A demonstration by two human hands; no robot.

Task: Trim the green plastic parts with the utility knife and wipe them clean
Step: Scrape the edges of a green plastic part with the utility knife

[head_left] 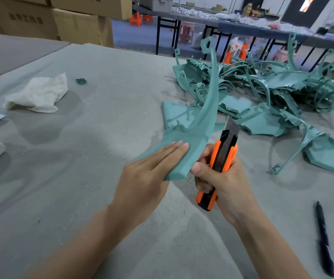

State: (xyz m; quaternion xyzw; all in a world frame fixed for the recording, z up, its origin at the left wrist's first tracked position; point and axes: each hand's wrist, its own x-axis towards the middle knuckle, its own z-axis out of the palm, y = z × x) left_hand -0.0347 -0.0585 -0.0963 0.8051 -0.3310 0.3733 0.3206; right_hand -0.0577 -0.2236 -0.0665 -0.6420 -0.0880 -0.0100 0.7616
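Head view: nearest, two bare forearms reach over a grey cloth-covered table (81,137). A black pen (324,237) lies on the cloth by the right forearm. The left hand (142,176) grasps the wide lower end of a curved green part (198,125), fingers flat along its upper face, holding it tilted above the table so its thin arm sweeps up and away. The right hand (220,178) is clenched around an orange and black knife (218,168), thumb pressing against the part's edge; the extended blade points upward just beside the part's right edge, though whether it touches is unclear. Fine shavings dot the cloth below the hands. Farther left lies a crumpled white rag (37,94), with a small green chip (81,81) beyond it. Farther right sits a pile (272,91) of green parts. Cardboard boxes (71,19) stand behind the table.
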